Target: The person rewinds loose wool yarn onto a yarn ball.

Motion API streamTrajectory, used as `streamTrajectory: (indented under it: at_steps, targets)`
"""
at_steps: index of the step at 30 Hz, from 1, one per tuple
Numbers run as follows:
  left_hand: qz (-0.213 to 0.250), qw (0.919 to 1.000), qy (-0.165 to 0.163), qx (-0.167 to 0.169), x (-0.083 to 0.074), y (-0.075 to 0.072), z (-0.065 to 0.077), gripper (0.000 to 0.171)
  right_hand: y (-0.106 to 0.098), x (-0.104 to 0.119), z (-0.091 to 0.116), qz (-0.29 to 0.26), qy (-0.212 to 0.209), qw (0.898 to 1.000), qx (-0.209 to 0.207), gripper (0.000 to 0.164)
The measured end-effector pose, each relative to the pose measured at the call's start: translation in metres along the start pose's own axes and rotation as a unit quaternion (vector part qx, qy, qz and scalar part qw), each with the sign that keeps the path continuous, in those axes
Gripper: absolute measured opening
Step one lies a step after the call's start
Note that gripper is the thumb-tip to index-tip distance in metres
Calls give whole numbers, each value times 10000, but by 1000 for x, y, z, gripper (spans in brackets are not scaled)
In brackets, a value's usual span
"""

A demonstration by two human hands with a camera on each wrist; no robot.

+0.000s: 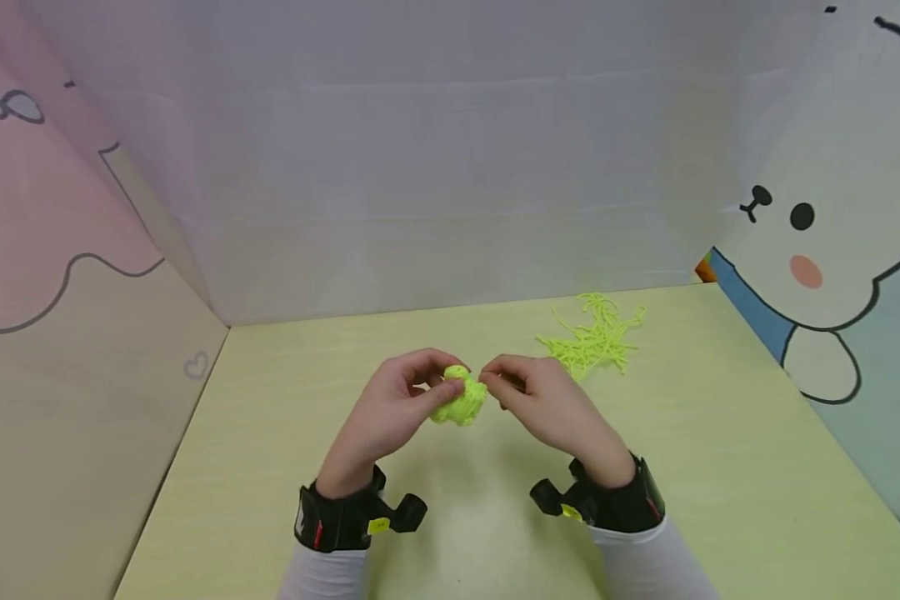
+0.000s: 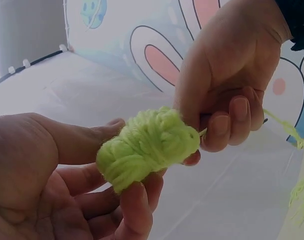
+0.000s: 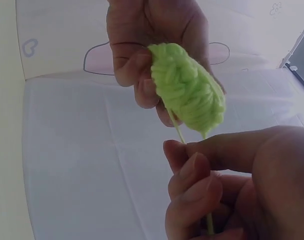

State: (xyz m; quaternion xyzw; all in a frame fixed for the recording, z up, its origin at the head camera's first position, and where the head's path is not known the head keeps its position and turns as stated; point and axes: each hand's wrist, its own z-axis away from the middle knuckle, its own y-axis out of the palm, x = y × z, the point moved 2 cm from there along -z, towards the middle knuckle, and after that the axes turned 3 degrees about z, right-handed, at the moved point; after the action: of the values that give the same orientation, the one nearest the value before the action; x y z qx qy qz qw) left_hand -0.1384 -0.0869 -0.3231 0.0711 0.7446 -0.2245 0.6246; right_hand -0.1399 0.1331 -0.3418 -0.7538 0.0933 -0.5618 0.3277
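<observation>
A small wound bundle of neon yellow-green yarn (image 1: 461, 402) is held above the table in front of me. My left hand (image 1: 393, 402) grips it between thumb and fingers; in the left wrist view the yarn bundle (image 2: 149, 145) shows wraps running around it. Close beside its right end, my right hand (image 1: 551, 404) pinches a strand of the same yarn between thumb and forefinger. Seen from the right wrist, the strand (image 3: 176, 126) runs from the bundle (image 3: 187, 90) down to those fingertips, and a length hangs below within the curled fingers.
A loose, tangled heap of the same yarn (image 1: 596, 340) lies on the pale table (image 1: 307, 367) toward the back right. Behind the table stands a whitish sheet (image 1: 435, 167), with cartoon-printed panels at both sides. Both wrists wear black camera straps (image 1: 337, 517).
</observation>
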Motion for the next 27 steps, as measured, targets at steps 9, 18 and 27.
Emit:
streamTrajectory:
  at_steps: [9, 18, 27]
  targets:
    - [-607, 9979, -1, 221, 0, 3, -1, 11, -7, 2, 2, -229, 138, 9992, -304, 21]
    - [-1136, 9906, 43, -763, 6, 5, -7, 5, -1, 16, 11, -373, -245, 9976, -537, 17]
    - [-127, 9850, 176, -1709, 10, 6, -11, 5, 16, 25, 11, -140, -641, 9971, -397, 16]
